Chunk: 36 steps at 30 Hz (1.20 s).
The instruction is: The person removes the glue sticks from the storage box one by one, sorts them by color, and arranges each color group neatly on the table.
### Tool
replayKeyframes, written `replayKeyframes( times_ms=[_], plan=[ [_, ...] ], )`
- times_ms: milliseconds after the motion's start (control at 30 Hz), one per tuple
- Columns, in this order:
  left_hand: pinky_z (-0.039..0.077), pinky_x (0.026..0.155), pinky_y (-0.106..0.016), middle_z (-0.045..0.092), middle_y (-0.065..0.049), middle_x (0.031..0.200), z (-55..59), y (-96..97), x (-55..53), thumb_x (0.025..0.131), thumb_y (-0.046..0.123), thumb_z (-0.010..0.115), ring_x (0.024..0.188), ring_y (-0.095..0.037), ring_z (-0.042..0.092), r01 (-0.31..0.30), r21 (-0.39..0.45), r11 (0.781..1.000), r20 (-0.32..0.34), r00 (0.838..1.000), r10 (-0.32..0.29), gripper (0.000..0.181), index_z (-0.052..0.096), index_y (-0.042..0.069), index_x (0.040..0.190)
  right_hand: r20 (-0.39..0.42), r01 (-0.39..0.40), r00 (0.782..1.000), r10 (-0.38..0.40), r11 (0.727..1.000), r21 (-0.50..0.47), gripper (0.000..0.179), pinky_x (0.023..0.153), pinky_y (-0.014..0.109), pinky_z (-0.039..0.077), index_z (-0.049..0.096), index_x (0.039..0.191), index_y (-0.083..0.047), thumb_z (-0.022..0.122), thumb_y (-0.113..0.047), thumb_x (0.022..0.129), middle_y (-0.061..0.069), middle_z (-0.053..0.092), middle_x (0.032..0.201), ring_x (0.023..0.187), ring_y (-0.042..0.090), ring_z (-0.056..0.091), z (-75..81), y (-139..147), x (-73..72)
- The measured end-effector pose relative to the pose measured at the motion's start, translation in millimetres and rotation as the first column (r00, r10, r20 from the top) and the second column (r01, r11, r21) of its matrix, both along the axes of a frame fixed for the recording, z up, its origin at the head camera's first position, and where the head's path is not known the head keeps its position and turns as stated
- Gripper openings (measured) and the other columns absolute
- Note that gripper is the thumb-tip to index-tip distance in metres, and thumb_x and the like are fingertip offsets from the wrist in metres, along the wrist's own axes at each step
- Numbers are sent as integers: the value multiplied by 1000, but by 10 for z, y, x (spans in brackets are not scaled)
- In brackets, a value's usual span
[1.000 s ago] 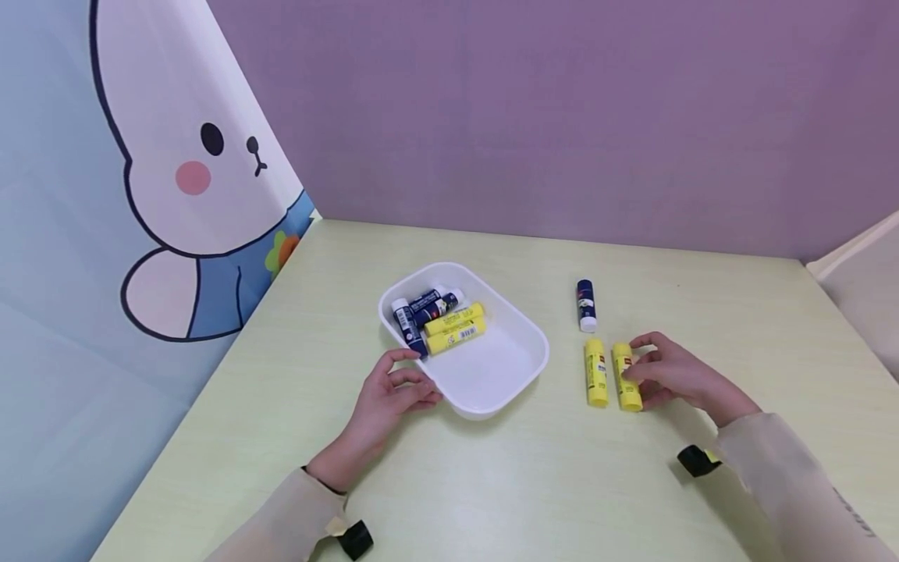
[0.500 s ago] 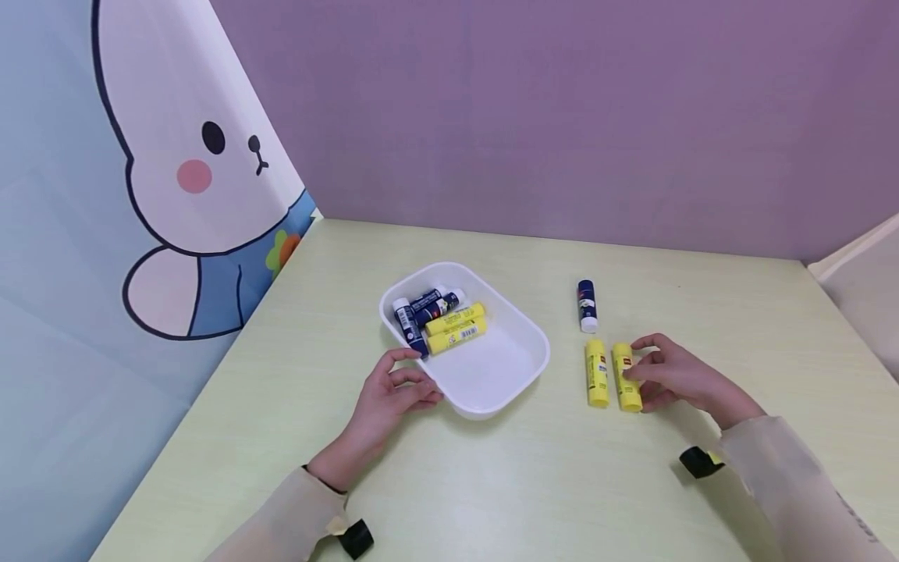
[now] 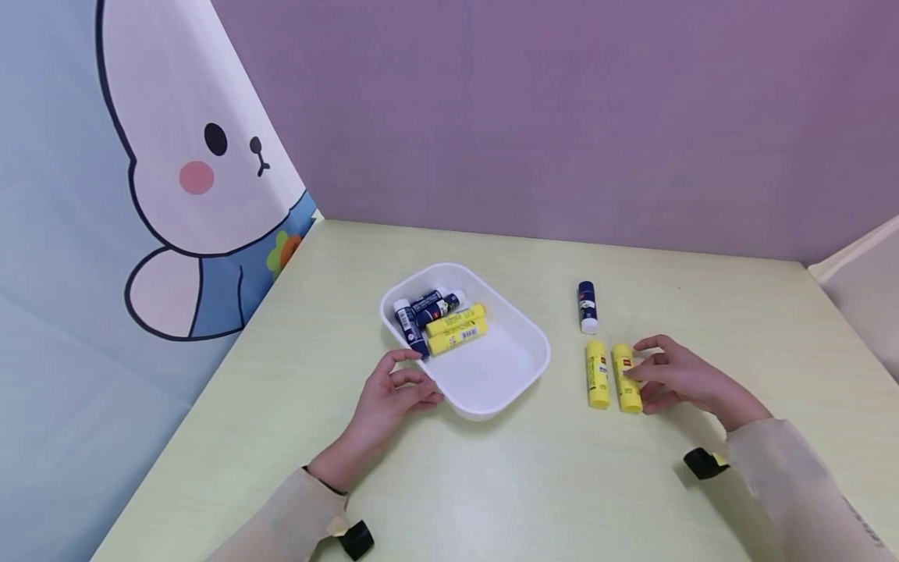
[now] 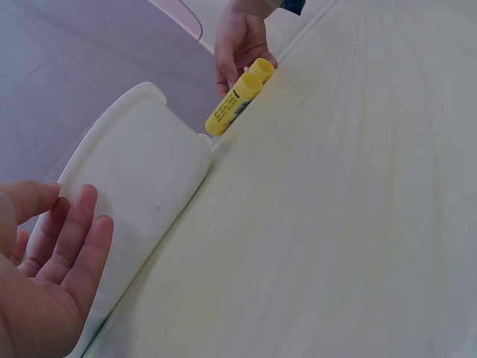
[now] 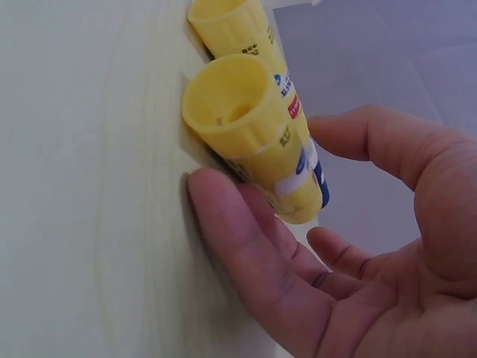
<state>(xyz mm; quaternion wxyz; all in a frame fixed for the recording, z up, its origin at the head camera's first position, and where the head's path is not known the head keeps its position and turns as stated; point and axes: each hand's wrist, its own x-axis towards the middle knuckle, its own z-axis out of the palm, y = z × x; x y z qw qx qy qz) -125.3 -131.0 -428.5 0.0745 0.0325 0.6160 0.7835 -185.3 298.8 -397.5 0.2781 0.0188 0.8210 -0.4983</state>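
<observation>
Two yellow glue sticks lie side by side on the table, the left one point(image 3: 597, 375) and the right one point(image 3: 623, 378). My right hand point(image 3: 677, 380) is at the right one, fingertips along its side, loosely bent and spread around it rather than closed. In the right wrist view, a gap shows between this glue stick point(image 5: 272, 160) and the palm. A white plastic bin point(image 3: 502, 355) holds yellow glue sticks point(image 3: 456, 336) and several navy ones point(image 3: 410, 324). My left hand point(image 3: 393, 394) touches the bin's near-left rim with relaxed fingers.
One navy glue stick point(image 3: 587, 306) with a white cap lies behind the yellow pair. The pale table point(image 3: 520, 484) meets a purple partition point(image 3: 548, 117) at its back. A blue cloth with a cartoon rabbit point(image 3: 204, 179) hangs at the left.
</observation>
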Motion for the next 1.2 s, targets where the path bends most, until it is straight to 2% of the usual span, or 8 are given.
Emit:
replayKeyframes(
  times_ms=[200, 400, 633, 900, 1200],
  plan=[
    [62, 79, -40, 67, -7, 88, 10, 1, 0, 91, -18, 56, 78, -20, 72, -4, 3, 1000, 8, 1000, 4, 50, 34, -9, 134, -35, -12, 999, 13, 1000, 19, 77, 73, 44, 63, 14, 147, 5, 65, -23, 97, 29, 49, 126, 85, 28, 66, 78, 57, -2],
    [62, 79, -40, 68, -7, 88, 17, 2, -4, 91, -17, 57, 78, -20, 72, -4, -2, 1000, 2, 1000, 4, 49, 34, -9, 134, -92, -22, 995, 25, 999, 33, 75, 75, 44, 63, 15, 147, 7, 64, -20, 97, 31, 50, 125, 86, 29, 67, 193, 60, -16],
    [63, 79, -40, 68, -7, 88, 15, 2, -7, 91, -17, 57, 78, -19, 72, -3, 4, 1000, -5, 1000, 3, 50, 34, -9, 134, -154, -40, 987, 50, 997, 63, 71, 78, 41, 62, 17, 146, 9, 63, -16, 98, 26, 53, 119, 86, 29, 65, 291, 54, -53],
    [63, 78, -39, 68, -6, 88, 24, 5, -6, 91, -18, 56, 77, -19, 72, -5, 7, 1000, 1, 1000, 5, 50, 33, -9, 134, -238, -70, 968, 85, 995, 69, 65, 76, 38, 62, 21, 144, 10, 61, -11, 98, 20, 54, 111, 80, 25, 64, 390, -28, -103],
    [63, 78, -39, 68, -5, 87, 12, 5, 3, 91, -18, 56, 77, -18, 72, -2, 10, 1000, 1, 1000, 2, 50, 33, -10, 135, -272, -92, 956, 106, 994, 63, 64, 77, 39, 62, 26, 142, 9, 66, -8, 94, 19, 53, 108, 85, 28, 65, 520, -221, -135]
  ],
)
